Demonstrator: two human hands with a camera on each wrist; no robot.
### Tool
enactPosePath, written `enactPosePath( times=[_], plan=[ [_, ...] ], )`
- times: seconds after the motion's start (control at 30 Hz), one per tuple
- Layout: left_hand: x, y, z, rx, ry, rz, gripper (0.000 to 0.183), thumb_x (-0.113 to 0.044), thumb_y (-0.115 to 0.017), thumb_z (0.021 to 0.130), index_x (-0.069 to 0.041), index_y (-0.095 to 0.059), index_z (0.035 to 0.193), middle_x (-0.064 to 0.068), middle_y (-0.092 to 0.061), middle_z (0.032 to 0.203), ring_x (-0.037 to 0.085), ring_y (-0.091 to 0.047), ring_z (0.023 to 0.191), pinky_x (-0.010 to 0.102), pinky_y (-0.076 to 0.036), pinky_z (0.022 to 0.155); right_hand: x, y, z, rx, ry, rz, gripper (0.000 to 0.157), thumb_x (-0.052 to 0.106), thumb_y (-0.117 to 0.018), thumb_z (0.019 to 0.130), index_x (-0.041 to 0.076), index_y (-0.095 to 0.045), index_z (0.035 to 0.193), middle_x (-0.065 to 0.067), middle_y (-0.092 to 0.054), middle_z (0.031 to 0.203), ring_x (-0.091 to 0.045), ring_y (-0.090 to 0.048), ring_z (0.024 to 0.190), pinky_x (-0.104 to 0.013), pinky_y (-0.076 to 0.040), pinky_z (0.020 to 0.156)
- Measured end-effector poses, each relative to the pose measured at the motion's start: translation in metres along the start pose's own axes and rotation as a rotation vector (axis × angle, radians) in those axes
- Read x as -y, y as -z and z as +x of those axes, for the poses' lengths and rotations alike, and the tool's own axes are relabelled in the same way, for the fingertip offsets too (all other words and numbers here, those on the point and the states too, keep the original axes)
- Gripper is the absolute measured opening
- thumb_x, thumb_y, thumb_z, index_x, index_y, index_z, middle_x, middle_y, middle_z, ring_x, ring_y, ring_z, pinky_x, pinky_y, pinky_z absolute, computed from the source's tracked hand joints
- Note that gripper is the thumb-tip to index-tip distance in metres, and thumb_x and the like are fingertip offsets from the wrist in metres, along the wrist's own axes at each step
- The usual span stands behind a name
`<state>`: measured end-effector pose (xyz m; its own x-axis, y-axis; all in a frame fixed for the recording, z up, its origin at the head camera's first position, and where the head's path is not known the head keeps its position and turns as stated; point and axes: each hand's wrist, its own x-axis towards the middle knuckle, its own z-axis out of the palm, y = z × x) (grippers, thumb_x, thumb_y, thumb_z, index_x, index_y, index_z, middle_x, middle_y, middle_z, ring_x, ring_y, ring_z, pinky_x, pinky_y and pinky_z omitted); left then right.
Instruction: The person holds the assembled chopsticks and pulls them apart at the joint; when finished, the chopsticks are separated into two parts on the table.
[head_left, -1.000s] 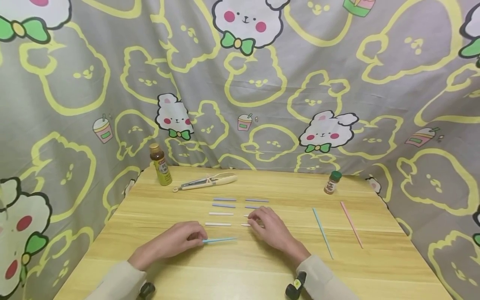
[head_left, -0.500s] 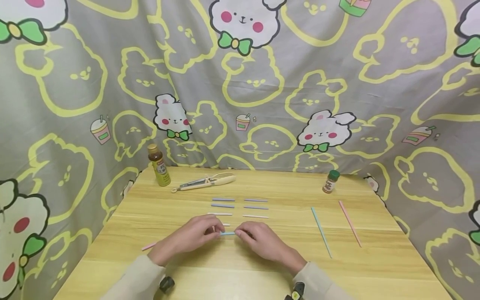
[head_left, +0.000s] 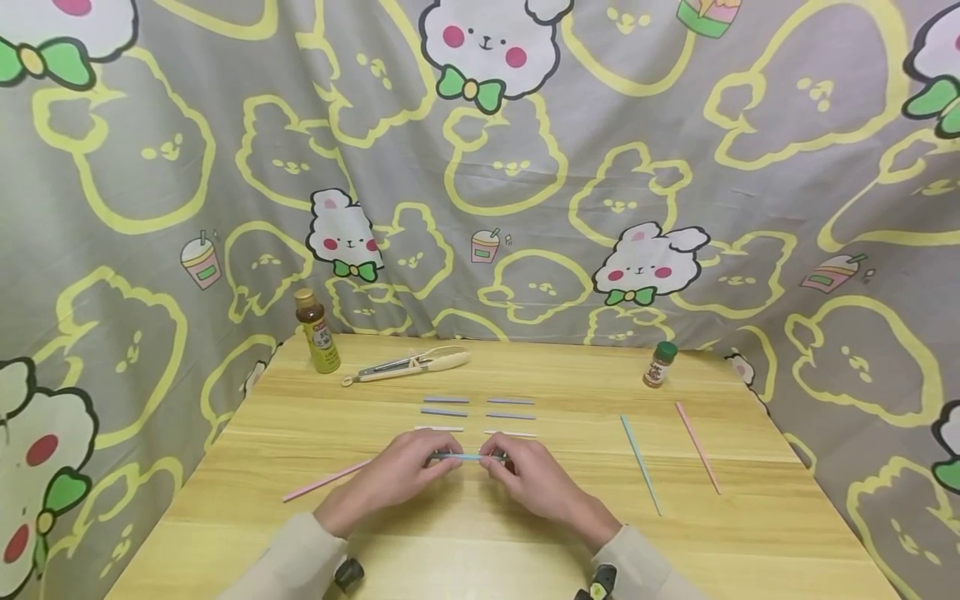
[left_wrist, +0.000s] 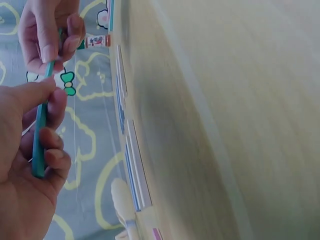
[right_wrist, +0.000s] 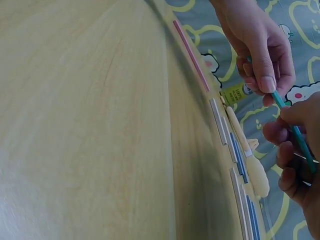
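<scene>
Both hands hold one turquoise chopstick point(head_left: 471, 457) level between them, above the near part of the table. My left hand point(head_left: 405, 467) pinches its thicker end; in the left wrist view the chopstick point(left_wrist: 40, 135) runs along under the thumb. My right hand point(head_left: 528, 471) pinches the other end, and the right wrist view shows the chopstick point(right_wrist: 278, 99) bare between the two thumbs. Just beyond the hands lie short white sticks point(head_left: 442, 429) and blue-violet sticks point(head_left: 446, 412), set in a left and a right column. The nearest white ones are mostly hidden behind the fingers.
A pink chopstick point(head_left: 326, 482) lies left, partly behind my left hand. Another turquoise chopstick point(head_left: 641, 465) and a pink one point(head_left: 697, 447) lie right. At the back stand a yellow-labelled bottle point(head_left: 318, 337) and a green-capped jar point(head_left: 660, 365); tongs point(head_left: 408, 367) lie near the bottle.
My left hand has moved right with the turquoise chopstick. My right hand has left the white sticks and now pinches the chopstick's other end. The pink chopstick at left has come into view.
</scene>
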<state>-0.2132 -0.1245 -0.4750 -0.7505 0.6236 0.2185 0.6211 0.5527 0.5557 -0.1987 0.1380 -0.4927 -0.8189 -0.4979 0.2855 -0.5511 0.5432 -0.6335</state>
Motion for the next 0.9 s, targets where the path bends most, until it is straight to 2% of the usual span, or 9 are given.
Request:
enactPosePath(
  times=[0.17,0.37,0.47,0.63,0.9],
  plan=[
    [-0.004,-0.002,0.0,-0.03,-0.004,0.019,0.015,-0.031,-0.065,0.112,-0.021,-0.076,0.115,-0.006,-0.078,0.113,0.011,-0.071,0.104,0.032,-0.06,0.088,-0.001,0.002,0.0,-0.02,0.024,-0.02,0.02,0.03,-0.066,0.111,0.014,-0.077,0.11,0.015,-0.062,0.081,0.002,-0.049,0.065,-0.019,-0.046,0.059],
    [-0.003,-0.002,-0.001,-0.007,-0.035,0.016,0.017,-0.031,-0.061,0.113,-0.02,-0.074,0.109,-0.011,-0.073,0.099,0.001,-0.059,0.087,0.025,-0.054,0.078,-0.001,0.003,-0.003,-0.035,0.069,-0.054,0.019,0.027,-0.066,0.111,0.012,-0.076,0.104,0.008,-0.068,0.081,0.005,-0.047,0.066,-0.018,-0.045,0.059],
    [-0.002,-0.001,-0.002,0.006,-0.056,0.015,0.018,-0.031,-0.059,0.114,-0.02,-0.073,0.109,-0.011,-0.07,0.096,-0.001,-0.055,0.084,0.025,-0.052,0.077,0.0,0.004,-0.004,-0.035,0.104,-0.054,0.018,0.023,-0.066,0.111,0.011,-0.074,0.101,0.003,-0.07,0.081,0.005,-0.047,0.068,-0.017,-0.045,0.061],
    [0.0,0.0,-0.003,0.004,-0.085,0.002,0.017,-0.028,-0.06,0.114,-0.018,-0.072,0.108,-0.013,-0.067,0.093,-0.001,-0.053,0.081,0.023,-0.051,0.075,0.003,0.004,-0.003,-0.045,0.164,-0.091,0.012,0.017,-0.068,0.109,0.012,-0.072,0.099,0.005,-0.069,0.08,0.005,-0.05,0.072,-0.017,-0.048,0.065],
    [0.006,-0.002,-0.004,0.022,-0.126,-0.024,0.019,-0.028,-0.06,0.113,-0.014,-0.072,0.109,-0.002,-0.071,0.093,-0.002,-0.054,0.081,0.021,-0.053,0.075,0.005,0.004,-0.004,-0.031,0.195,-0.101,0.011,0.012,-0.068,0.108,0.009,-0.07,0.098,0.005,-0.069,0.078,0.006,-0.052,0.071,-0.016,-0.049,0.065]
  ],
)
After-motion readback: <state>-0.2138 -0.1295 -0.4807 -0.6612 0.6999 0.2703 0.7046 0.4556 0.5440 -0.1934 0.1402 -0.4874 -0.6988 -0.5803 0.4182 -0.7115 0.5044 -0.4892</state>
